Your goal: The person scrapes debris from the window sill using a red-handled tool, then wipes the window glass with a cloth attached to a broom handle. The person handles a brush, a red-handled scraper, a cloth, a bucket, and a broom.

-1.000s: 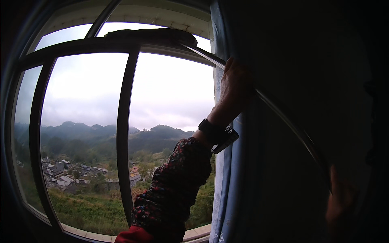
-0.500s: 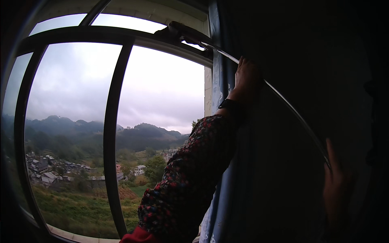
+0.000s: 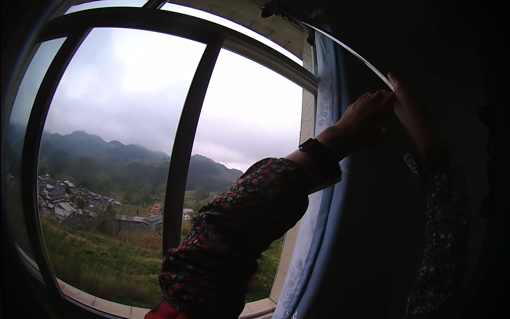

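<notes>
A thin shiny metal pole [image 3: 353, 51] slants from the upper middle down to my hands. At its far end is a dark ragged head [image 3: 272, 9], up near the top of the curtain; its exact kind is too dark to make out. My left hand [image 3: 367, 112], with a dark band on the wrist, is closed around the lower part of the pole. My right hand [image 3: 410, 114] is right beside it, closed at the pole with one finger pointing up; much of it is lost in shadow. Both sleeves are dark with a small flower print.
A large window with dark frame bars [image 3: 183, 138] fills the left side, with hills, houses and grass outside. A pale blue patterned curtain [image 3: 319, 228] hangs at the window's right edge. The wall to the right is very dark.
The pole's head has left the window's upper crossbar and moved right, to above the curtain. My right hand has risen up the pole to meet my left. The view has shifted left.
</notes>
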A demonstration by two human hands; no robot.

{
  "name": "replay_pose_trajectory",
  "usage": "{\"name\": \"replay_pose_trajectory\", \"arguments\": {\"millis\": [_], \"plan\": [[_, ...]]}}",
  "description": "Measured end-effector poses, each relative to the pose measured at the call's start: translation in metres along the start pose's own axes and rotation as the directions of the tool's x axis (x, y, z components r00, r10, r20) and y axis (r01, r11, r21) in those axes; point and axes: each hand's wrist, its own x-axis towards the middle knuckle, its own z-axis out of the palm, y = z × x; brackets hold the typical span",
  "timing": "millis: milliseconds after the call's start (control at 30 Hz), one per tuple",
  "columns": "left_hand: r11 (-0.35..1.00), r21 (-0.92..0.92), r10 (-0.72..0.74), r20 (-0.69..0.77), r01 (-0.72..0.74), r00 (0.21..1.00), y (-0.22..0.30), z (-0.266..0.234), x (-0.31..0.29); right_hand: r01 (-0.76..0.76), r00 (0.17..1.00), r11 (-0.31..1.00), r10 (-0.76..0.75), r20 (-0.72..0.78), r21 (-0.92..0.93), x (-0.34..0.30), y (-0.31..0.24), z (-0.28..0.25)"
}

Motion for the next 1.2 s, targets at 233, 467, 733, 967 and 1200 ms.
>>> {"name": "replay_pose_trajectory", "arguments": {"millis": [233,467,733,967,1200], "plan": [[0.982,0.046,-0.187,0.105,0.183,0.977,0.001,-0.045,-0.038,-0.126,0.99,0.989,0.131,0.055,-0.077,0.024,-0.03,0.004],[0.984,0.143,-0.095,-0.06,0.103,0.994,-0.007,-0.017,-0.04,-0.045,0.996,0.998,0.043,0.073,0.032,-0.109,0.004,-0.039],[0.961,0.272,0.089,-0.151,-0.045,0.984,0.023,0.037,-0.009,-0.101,0.935,0.995,0.087,0.344,0.023,-0.277,0.045,-0.212],[0.977,0.209,0.043,0.017,-0.046,0.999,0.043,0.042,0.026,-0.161,0.918,0.985,0.174,0.356,-0.066,-0.273,0.049,-0.212],[0.968,0.226,0.146,-0.141,-0.112,0.979,0.03,0.015,0.01,-0.138,0.983,0.99,0.132,0.125,0.041,-0.161,0.033,-0.085]]}}
